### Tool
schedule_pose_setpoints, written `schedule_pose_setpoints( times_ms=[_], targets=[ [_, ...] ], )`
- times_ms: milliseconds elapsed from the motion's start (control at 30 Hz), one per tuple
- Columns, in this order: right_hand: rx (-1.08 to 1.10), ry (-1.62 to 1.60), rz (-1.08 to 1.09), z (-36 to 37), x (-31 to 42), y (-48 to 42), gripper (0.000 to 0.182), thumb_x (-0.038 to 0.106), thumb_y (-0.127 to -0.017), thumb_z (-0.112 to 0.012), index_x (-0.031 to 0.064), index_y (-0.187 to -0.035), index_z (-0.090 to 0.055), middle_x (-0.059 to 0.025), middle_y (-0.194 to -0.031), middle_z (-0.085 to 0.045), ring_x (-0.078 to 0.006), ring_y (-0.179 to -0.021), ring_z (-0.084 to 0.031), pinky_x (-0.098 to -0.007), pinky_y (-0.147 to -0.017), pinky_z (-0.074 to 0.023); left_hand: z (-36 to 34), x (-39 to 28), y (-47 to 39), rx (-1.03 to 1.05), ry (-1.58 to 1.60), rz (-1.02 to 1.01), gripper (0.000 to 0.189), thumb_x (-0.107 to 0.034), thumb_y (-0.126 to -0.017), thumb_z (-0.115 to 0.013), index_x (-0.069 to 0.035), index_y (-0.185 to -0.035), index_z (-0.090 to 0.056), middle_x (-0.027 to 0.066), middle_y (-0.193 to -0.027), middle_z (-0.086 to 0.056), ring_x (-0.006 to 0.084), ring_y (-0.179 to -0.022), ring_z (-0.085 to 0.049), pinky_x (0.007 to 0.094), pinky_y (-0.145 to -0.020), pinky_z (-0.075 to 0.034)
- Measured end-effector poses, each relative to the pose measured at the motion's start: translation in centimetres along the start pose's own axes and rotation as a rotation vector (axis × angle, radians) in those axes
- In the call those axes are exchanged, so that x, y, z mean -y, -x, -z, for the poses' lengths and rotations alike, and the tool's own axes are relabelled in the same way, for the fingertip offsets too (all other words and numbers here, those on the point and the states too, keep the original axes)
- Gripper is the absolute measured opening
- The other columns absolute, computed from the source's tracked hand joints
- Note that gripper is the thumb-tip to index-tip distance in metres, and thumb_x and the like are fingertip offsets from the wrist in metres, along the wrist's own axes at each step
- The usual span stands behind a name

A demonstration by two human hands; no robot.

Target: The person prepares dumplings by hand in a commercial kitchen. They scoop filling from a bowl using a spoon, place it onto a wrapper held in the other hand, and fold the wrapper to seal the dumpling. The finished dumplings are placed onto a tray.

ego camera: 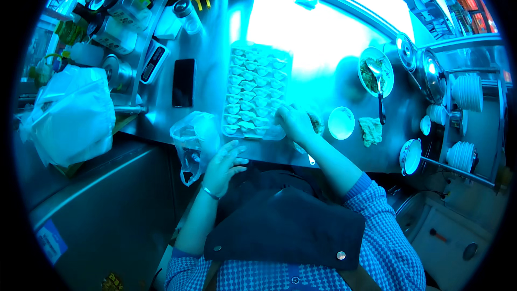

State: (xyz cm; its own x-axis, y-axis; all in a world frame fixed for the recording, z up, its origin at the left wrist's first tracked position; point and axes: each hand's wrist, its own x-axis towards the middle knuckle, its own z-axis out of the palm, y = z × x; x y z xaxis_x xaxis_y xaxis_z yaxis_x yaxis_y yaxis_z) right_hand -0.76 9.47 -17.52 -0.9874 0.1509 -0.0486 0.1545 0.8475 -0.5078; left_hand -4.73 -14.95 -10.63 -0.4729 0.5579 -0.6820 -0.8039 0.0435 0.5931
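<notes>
A plastic tray [282, 132] holding rows of folded dumplings lies on the metal worktop. At its lower right corner is my right hand [297, 123], fingers bent downward; whether they grip anything is hidden. Partly behind that hand stands a bowl of filling [316, 123], with a pale handle end [311, 160] showing below. My left hand [226, 163], wearing a bracelet, is held with its fingers apart and nothing in it, beside a clear plastic bag [198, 129] at the counter's front edge. A small white bowl [341, 123] stands right of my right hand.
A bowl [387, 58] with greens and a metal spoon [375, 70] stands at right, near a crumpled cloth [370, 131]. Stacked bowls [466, 93] and metal lids [432, 74] are further right. At left lie a phone [184, 83], a digital scale [154, 62], a jar [188, 16] and plastic bags [76, 113].
</notes>
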Motion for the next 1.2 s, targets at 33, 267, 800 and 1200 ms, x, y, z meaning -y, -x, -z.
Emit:
schedule_pose_setpoints(
  times_ms=[33,267,800,1200],
  targets=[
    [0.071,0.076,0.02,-0.4,-0.2,0.0,0.013,0.013,-0.072,-0.056,0.0068,-0.084,-0.056,-0.0114,-0.082,-0.06,-0.0301,-0.082,-0.055,-0.0407,-0.073,-0.0417,0.9,-0.3,0.3,-0.06,-0.035,0.001,0.039,-0.018,-0.09,-0.045,0.0,-0.123,-0.036,0.0165,-0.114,-0.051,0.0181,-0.088,-0.058,0.0271,-0.072,-0.049],
    [0.106,0.394,0.13,-3.1,-1.0,0.8,0.028,0.015,-0.077,-0.051,0.009,-0.104,-0.054,-0.0092,-0.087,-0.06,-0.0257,-0.089,-0.053,-0.0407,-0.077,-0.0393,8.4,-2.5,2.8,-0.34,-0.335,-0.299,0.025,-0.006,-0.086,-0.044,0.002,-0.109,-0.052,0.0107,-0.095,-0.06,0.0067,-0.066,-0.052,0.0209,-0.06,-0.043],
    [0.046,0.349,0.134,-0.6,1.6,0.9,0.018,0.015,-0.074,-0.055,0.0123,-0.092,-0.058,-0.0052,-0.084,-0.059,-0.0239,-0.084,-0.053,-0.0398,-0.076,-0.0369,11.1,0.1,-8.9,-0.7,-1.758,-0.138,0.027,-0.022,-0.08,-0.052,-0.005,-0.1,-0.059,0.0163,-0.102,-0.058,0.0324,-0.093,-0.055,0.0412,-0.081,-0.044],
    [-0.03,0.18,0.185,2.3,3.8,3.0,0.016,0.008,-0.071,-0.053,0.0112,-0.085,-0.057,-0.0037,-0.075,-0.055,-0.0225,-0.073,-0.051,-0.0374,-0.066,-0.0369,12.3,-0.6,-10.3,-0.731,-1.281,-0.001,0.041,-0.033,-0.074,-0.062,-0.013,-0.11,-0.055,0.0105,-0.112,-0.054,0.0291,-0.106,-0.05,0.0458,-0.09,-0.039]
  ],
)
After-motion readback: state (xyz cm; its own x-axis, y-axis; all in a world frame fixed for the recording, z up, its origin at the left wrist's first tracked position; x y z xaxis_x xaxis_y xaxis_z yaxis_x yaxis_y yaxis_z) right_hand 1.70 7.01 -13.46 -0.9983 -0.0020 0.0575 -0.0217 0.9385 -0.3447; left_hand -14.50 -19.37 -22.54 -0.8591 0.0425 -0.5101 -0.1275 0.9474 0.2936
